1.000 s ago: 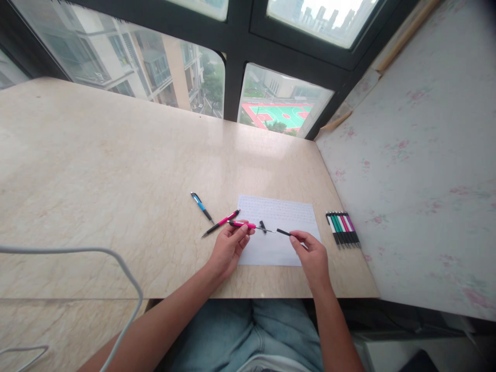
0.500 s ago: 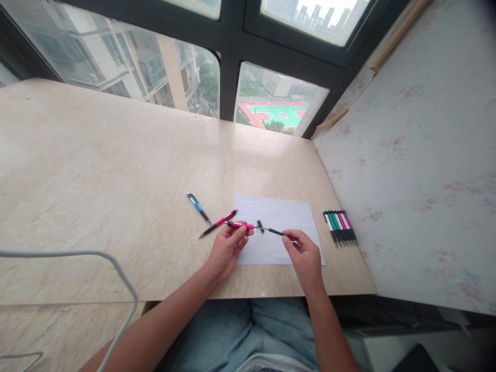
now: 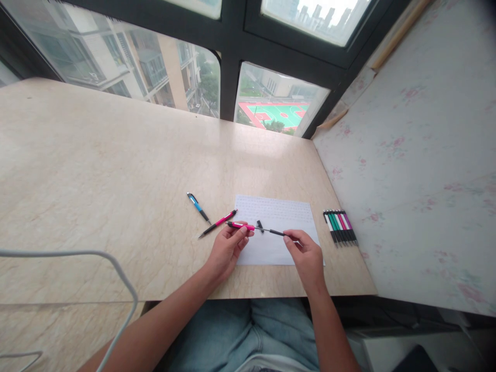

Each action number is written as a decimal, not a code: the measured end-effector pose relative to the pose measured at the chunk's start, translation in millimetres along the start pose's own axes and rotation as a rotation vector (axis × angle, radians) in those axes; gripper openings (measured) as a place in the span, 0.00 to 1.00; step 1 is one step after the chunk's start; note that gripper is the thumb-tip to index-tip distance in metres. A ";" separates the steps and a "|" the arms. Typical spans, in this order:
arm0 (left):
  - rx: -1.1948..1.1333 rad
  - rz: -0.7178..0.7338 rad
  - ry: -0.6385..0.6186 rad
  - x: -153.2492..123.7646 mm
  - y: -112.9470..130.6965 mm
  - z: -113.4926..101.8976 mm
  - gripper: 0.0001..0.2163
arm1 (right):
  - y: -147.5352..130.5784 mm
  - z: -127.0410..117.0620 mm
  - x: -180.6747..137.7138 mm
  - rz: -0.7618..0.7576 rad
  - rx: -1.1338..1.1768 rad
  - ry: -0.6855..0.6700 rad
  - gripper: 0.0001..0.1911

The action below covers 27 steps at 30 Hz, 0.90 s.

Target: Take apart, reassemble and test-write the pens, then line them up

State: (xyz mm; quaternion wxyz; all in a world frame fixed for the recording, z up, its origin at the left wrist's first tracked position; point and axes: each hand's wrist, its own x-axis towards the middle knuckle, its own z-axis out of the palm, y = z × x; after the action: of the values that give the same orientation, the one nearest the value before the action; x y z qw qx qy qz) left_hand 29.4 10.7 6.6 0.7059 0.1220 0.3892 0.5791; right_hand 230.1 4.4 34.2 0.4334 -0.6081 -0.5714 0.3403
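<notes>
My left hand [image 3: 228, 248] pinches a pink pen barrel [image 3: 241, 226] just above a white sheet of paper [image 3: 277, 230]. A thin refill runs out of the barrel toward the right. My right hand [image 3: 306, 253] pinches a black pen tip piece [image 3: 277, 233] threaded on that refill. A small black part [image 3: 260, 226] lies on the paper between the two pieces. To the left of the paper lie a whole pink and black pen [image 3: 217, 223] and a blue pen [image 3: 198, 206].
A row of several pens [image 3: 340, 227] lies near the beige table's [image 3: 96, 170] right edge. A wall with a flowered covering [image 3: 418, 155] stands to the right, windows at the back. A grey cable [image 3: 116, 268] loops at the lower left.
My right hand has slid the black tip piece leftward along the refill, closer to the pink barrel. The left hand has held still.
</notes>
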 end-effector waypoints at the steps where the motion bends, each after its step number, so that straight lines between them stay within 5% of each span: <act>1: -0.001 -0.001 0.002 0.1 0.0 0.1 0.11 | 0.0 0.2 0.2 -0.002 -0.004 -0.002 0.09; 27: 0.016 -0.015 0.008 -2.4 0.4 4.5 0.13 | -1.7 1.7 3.2 -0.052 -0.102 -0.026 0.10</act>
State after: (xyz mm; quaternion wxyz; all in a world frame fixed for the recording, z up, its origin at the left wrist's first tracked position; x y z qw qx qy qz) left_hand 32.2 9.9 10.8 0.7078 0.1226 0.3975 0.5710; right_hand 228.2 7.7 35.3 0.4033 -0.6099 -0.6092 0.3071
